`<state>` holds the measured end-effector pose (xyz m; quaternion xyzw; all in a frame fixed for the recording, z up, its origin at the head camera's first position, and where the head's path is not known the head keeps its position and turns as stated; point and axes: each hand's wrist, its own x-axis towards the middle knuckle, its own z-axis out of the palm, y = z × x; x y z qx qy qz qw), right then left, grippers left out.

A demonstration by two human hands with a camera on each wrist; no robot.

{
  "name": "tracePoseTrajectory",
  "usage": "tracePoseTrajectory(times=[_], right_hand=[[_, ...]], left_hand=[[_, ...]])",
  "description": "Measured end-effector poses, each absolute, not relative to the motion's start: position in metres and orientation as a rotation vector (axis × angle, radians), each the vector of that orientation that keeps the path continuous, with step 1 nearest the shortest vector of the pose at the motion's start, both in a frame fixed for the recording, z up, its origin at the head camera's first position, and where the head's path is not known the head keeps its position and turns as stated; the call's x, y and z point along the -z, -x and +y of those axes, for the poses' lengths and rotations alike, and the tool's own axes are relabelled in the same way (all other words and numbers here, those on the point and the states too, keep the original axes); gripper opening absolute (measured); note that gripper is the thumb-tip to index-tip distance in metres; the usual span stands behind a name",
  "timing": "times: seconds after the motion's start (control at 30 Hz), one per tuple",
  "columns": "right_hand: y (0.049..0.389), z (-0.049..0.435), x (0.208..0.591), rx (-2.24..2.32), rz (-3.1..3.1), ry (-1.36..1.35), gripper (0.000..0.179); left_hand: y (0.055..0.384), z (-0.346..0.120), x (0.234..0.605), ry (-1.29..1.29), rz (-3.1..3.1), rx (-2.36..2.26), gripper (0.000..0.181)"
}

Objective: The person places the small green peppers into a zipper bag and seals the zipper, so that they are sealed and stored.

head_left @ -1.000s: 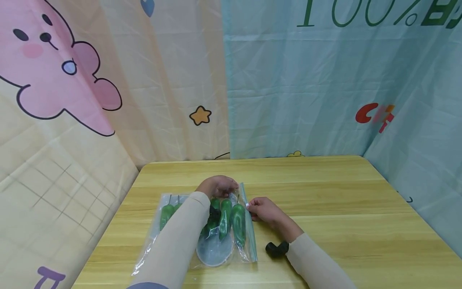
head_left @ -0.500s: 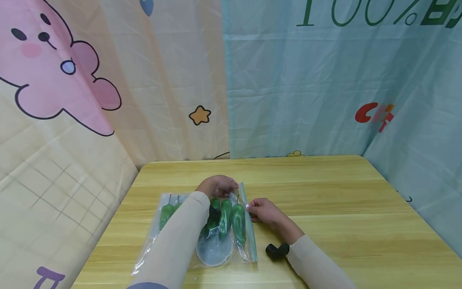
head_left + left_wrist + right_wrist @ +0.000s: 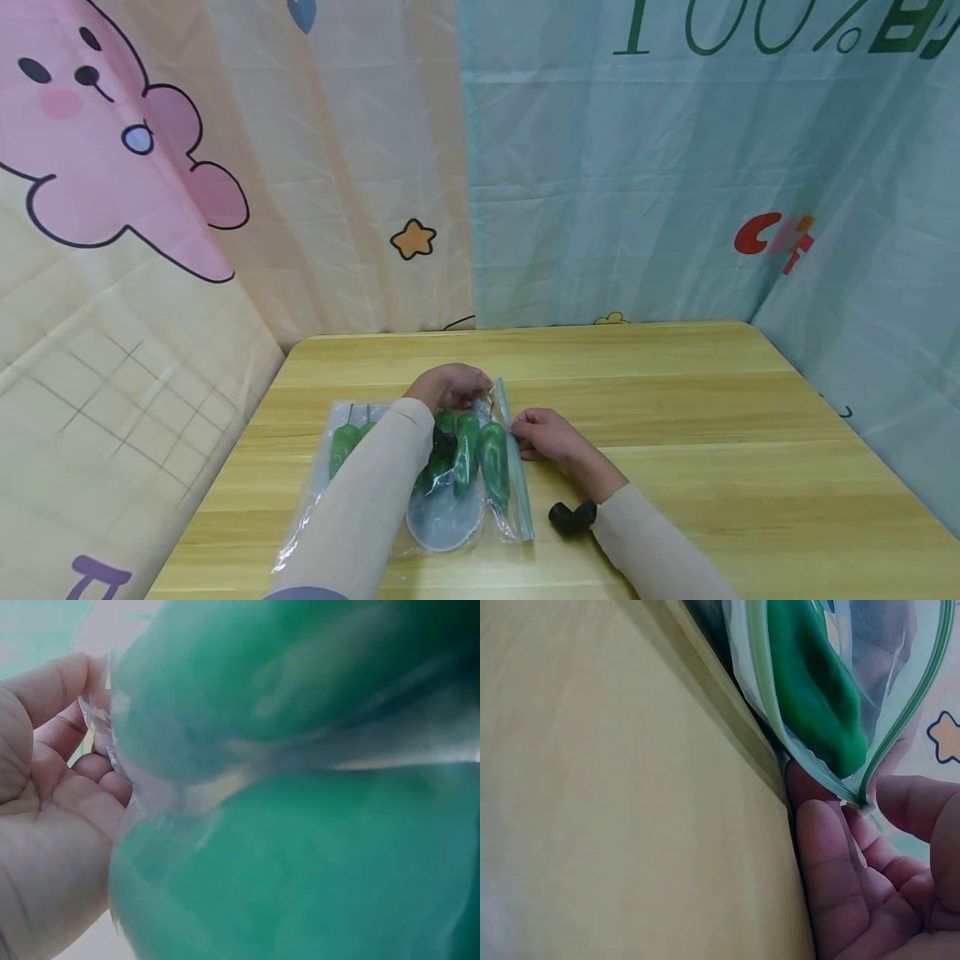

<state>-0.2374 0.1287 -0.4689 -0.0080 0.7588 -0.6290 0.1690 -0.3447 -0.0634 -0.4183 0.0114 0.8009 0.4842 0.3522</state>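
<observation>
A clear zip bag [image 3: 517,475] lies on the table with several green peppers [image 3: 495,462] inside. A round, pale translucent disc or dish [image 3: 446,521] shows at the bag's near side. My left hand [image 3: 457,386] pinches the plastic at the far edge, beside the zip end; its wrist view shows curled fingers on the film. My right hand [image 3: 551,435] is at the green zip strip on the right. In the right wrist view, its thumb and fingers pinch the zip around a small white slider [image 3: 866,810], while the bag's mouth gapes above. My left forearm hides part of the bag.
The wooden table [image 3: 675,400] extends to the right and behind the bag. Printed curtains [image 3: 360,167] hang along its back and sides. A black wrist camera [image 3: 572,518] sits by my right sleeve.
Both hands and the bag stay almost in place. The white slider that showed at my right fingertips earlier is now covered by them in the head view.
</observation>
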Motion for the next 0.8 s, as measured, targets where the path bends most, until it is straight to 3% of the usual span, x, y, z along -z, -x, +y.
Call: tracePoseTrajectory(times=[0.8], right_hand=[[0.2352,0.1306,0.4693,1.766,2.18,0.077,0.012]], left_hand=[[0.3429,-0.0614,0.4164,0.005,2.073,-1.263,0.015]])
